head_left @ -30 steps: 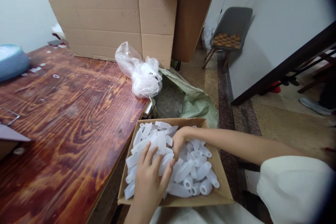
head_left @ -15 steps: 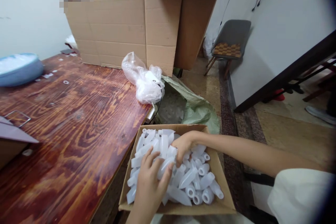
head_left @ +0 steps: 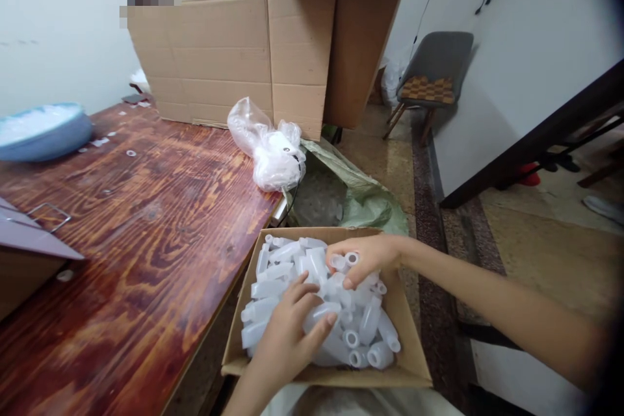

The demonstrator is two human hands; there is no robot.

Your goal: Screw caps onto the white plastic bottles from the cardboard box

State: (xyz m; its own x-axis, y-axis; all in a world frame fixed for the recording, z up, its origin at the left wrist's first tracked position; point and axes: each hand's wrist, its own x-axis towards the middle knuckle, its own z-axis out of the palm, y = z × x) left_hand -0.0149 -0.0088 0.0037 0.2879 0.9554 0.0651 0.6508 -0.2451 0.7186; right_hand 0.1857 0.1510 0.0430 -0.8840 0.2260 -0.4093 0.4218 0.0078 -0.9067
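Right hand clasps tubes; left hand spread; wooden table, plastic bag near box

Blue basin chopped by left edge, shoe by right; some plastic pieces kinda lost behind left hand.
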